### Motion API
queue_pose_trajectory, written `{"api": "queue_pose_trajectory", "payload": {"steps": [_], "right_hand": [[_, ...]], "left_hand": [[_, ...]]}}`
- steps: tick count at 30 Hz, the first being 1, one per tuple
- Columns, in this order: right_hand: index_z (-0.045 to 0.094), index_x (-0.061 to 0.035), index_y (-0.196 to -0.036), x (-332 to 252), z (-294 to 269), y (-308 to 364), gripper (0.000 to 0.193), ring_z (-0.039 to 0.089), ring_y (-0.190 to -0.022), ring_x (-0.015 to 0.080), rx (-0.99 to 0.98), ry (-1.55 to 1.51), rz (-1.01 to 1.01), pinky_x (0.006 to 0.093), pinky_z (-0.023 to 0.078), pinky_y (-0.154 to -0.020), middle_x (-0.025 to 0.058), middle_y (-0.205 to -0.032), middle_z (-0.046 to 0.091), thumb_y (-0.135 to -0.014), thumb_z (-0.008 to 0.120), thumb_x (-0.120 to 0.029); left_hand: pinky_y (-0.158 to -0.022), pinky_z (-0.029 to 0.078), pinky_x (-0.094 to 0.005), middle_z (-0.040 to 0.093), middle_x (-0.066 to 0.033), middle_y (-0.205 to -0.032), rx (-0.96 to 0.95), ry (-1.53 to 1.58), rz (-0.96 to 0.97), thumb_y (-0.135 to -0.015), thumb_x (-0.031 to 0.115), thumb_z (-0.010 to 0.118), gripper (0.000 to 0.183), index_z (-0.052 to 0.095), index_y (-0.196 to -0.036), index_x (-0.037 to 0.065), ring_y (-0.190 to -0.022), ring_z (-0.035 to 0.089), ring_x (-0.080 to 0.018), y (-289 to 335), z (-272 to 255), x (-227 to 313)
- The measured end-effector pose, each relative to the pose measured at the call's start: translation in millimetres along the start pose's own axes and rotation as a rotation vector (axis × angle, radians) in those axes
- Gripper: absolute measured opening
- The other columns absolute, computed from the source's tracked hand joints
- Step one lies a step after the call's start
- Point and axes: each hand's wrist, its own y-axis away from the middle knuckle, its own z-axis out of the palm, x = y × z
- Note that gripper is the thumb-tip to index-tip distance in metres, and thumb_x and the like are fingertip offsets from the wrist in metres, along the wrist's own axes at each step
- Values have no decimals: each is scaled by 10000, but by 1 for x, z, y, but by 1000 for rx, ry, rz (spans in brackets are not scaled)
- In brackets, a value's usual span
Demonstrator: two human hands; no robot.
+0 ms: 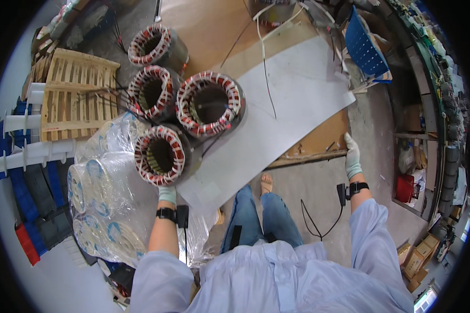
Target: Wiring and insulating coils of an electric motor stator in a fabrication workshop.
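— Pale blue shirt (277, 271) fills the bottom; what's at the left?

— Wrapped rolls (102, 203) under clear film at the near left corner; just beside them the gloved left hand (167, 194) touches the nearest stator (161, 155); its grip I cannot tell.

— And further right?

— Three more stators (210, 104) crowd the worktop's left edge on a grey sheet (292, 104); the gloved right hand (352, 155) is closed on the worktop's (318, 141) near right edge.
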Motion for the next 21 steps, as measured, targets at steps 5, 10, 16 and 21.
{"api": "queue_pose_trajectory", "payload": {"steps": [5,10,16,21], "right_hand": [[656,-4,-1184,-2,1,-4,453,642,-960,137,-10,54,4,312,533,-860,32,-1087,675,-984,635,-410],[643,14,-1215,-14,1,2,491,649,-957,147,-10,137,86,311,530,-868,46,-1095,678,-989,625,-421],[637,16,-1236,-29,8,5,516,647,-957,152,-5,206,147,311,528,-871,57,-1104,682,-979,635,-432],[649,-16,-1228,-38,7,8,466,635,-1005,145,26,153,222,304,495,-905,22,-1109,684,-973,646,-406]], "left_hand": [[-1217,260,-449,350,-118,-1594,49,88,78,-973,277,496,525,475,-1474,122,-1462,325,-310,46,71,-16],[-1220,259,-438,338,-117,-1601,64,155,142,-971,283,508,529,477,-1474,124,-1467,315,-309,53,62,-11],[-1224,257,-424,323,-115,-1609,21,214,192,-968,289,523,533,479,-1474,126,-1473,302,-308,83,57,-9],[-1228,256,-413,311,-114,-1616,-30,284,226,-966,294,535,537,481,-1473,128,-1478,292,-307,90,80,-15]]}}
